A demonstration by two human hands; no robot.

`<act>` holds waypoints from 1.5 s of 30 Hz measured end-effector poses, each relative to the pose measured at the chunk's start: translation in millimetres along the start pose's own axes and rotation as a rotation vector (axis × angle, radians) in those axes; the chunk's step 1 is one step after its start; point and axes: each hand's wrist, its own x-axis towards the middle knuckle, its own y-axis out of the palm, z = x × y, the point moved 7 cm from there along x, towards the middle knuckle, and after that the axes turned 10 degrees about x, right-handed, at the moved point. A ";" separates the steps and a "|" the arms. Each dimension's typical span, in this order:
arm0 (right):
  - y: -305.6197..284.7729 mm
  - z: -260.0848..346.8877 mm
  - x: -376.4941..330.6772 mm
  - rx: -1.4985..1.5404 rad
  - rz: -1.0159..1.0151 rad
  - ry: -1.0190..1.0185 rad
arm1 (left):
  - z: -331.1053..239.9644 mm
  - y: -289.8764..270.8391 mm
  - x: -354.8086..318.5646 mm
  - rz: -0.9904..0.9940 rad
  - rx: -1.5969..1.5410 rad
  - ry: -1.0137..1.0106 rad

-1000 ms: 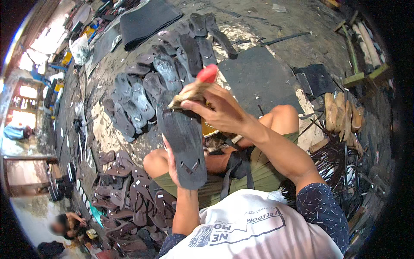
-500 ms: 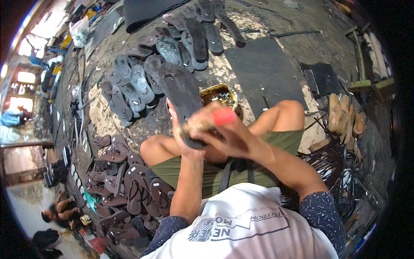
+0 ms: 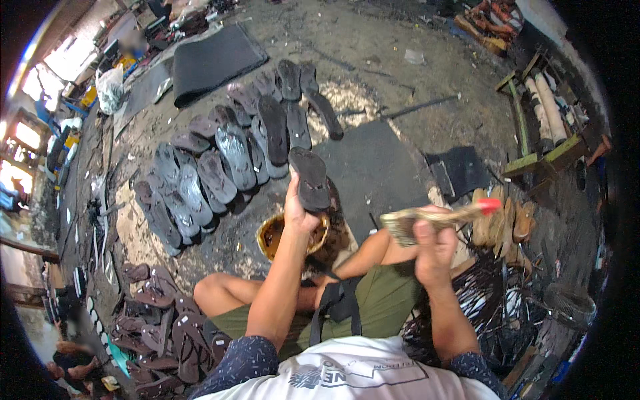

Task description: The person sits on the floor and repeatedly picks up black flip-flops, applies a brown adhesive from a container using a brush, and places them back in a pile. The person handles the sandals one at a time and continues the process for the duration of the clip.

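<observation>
My left hand [image 3: 298, 210] is wrapped around the heel end of a dark flip-flop sole [image 3: 309, 177], raised in front of me. In my right hand [image 3: 435, 250], off to the right above my knee, is a flat brush [image 3: 403, 229] with pale bristles and a red-tipped handle. Brush and sole are apart. Below the sole stands a yellowish tub [image 3: 261, 241] of brown, shiny liquid, partly covered by my left forearm. Beyond it, several dark soles [image 3: 235, 157] lie in rows on the floor, some glossy and wet-looking.
Finished-looking strapped flip-flops [image 3: 190, 340] are heaped at my left. Wooden foot forms [image 3: 508, 223] and dark strips [image 3: 467, 307] lie at right. Black sheets [image 3: 220, 63] cover parts of the floor. A wooden rack [image 3: 547, 160] stands far right; another person [image 3: 73, 363] is at lower left.
My right hand has swung away from the sole to the right with the brush. My left hand has moved the sole forward, away from my body. The view has shifted.
</observation>
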 end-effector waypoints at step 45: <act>152.8 -219.5 -17.0 -1.072 0.924 -0.295 | -152.6 -89.3 -496.5 -1.083 1.232 0.256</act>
